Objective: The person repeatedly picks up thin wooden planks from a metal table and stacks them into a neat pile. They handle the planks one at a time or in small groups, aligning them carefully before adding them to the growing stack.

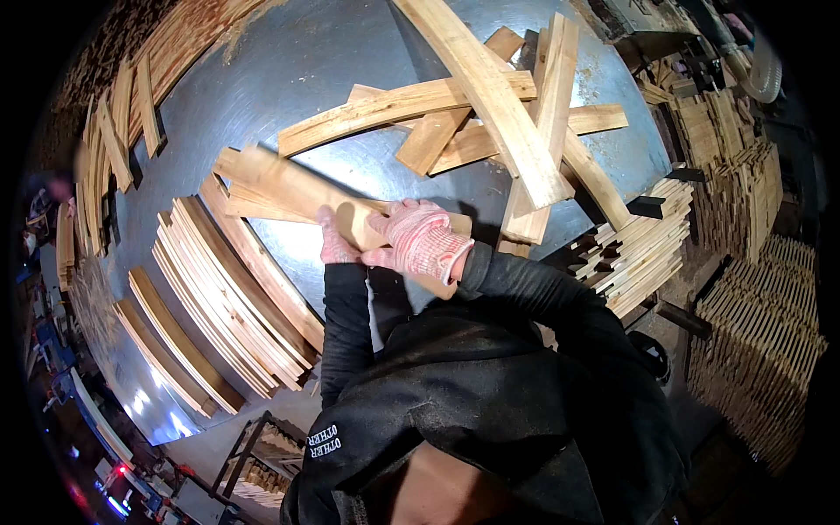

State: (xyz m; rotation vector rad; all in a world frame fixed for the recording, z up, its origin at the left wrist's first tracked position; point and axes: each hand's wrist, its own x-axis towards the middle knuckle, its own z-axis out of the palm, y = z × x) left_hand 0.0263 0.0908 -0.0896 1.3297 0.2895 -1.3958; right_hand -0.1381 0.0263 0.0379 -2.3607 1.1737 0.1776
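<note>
A pale wooden board (293, 182) lies slantwise in front of me over the metal table, its far end blurred. My left hand (334, 238), in a pinkish-white knit glove, grips the board's near left edge; its fingers are partly hidden by the wood. Across the top of the board's near end, my right hand (422, 234), gloved alike, is closed with its fingers curled over the wood. Another board (254, 206) shows just under the held one. Left of it, a long board (262, 262) rests beside a row of boards stood on edge (219, 289).
Loose boards lie crossed in a heap (472, 114) on the far right of the metal table (350, 57). More strips (144, 96) line the far left edge. Stacked planks (652, 254) stand at the table's right edge, with larger piles (752, 350) beyond.
</note>
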